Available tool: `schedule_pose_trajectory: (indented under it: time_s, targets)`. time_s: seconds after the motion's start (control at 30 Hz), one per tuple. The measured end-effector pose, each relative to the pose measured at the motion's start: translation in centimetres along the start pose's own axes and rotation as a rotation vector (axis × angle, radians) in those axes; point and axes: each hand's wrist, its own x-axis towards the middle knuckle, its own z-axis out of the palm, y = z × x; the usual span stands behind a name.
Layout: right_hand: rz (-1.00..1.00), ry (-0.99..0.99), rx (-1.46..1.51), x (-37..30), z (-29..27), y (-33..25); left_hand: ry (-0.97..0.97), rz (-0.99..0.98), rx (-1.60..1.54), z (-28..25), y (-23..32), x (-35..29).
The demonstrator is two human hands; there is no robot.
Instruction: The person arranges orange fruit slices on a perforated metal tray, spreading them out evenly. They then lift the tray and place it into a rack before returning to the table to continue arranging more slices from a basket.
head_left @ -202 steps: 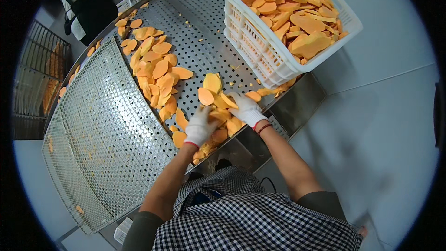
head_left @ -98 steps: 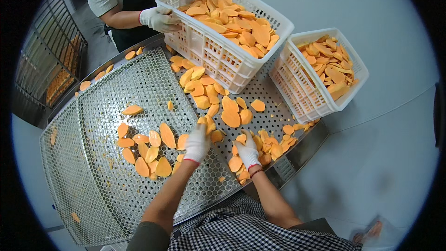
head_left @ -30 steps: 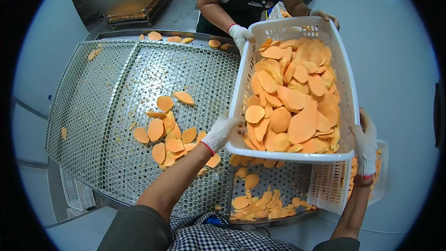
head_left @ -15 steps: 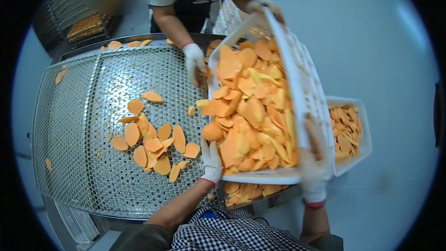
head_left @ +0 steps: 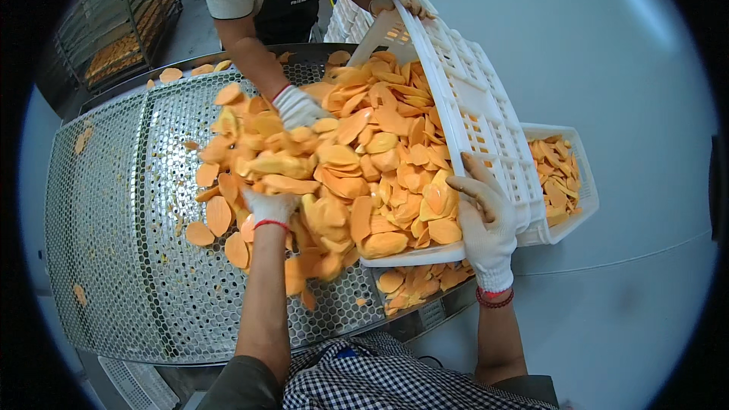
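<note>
Wheeled metal rack (head_left: 125, 21), lower-left white basket (head_left: 139, 385)

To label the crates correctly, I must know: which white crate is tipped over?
The large crate with the right hand at its rim: orange slices spill from it. The filled crate to its right stands upright.

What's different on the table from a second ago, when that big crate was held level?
The large white plastic crate has tipped leftward, spilling orange oval slices across the silver metal mesh. The white-gloved left hand let go of it and moved left into the slices; the co-worker's gloved right hand did too. The white-gloved right hand stays at its rim; the smaller white crate remains upright.
</note>
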Motion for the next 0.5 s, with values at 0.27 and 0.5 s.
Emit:
schedule_pose_trajectory:
  time_s: [0.27,0.5]
  targets:
    - [-0.151,0.128,-0.194,-0.4,1.3,0.0,0.09,1.264,1.527,-2.4,-10.9,-4.5]
    - [-0.272,0.166,-0.456,-1.7,1.9,-2.0,-1.06,0.324,0.773,9.9,-26.5,-3.6]
